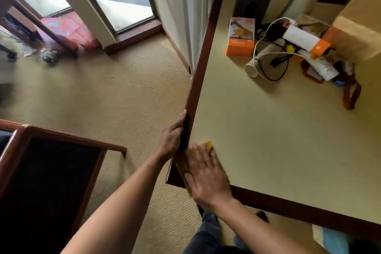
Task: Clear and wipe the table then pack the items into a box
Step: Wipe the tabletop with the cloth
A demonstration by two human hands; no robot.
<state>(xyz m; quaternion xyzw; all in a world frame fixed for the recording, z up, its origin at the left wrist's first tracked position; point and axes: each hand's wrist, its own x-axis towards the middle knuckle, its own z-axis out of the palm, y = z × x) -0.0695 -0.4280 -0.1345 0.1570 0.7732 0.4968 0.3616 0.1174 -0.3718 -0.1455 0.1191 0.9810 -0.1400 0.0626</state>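
Soft, limp yellow cloth flattens under the spread right hand; left hand clamps the surface edge.

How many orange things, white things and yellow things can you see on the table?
Orange: 1, the orange box
White: 2, the power strip and the paper cup lying on its side
Yellow: 1, the cloth under the right hand
Total: 4, leaving out the blurry pile at the far right
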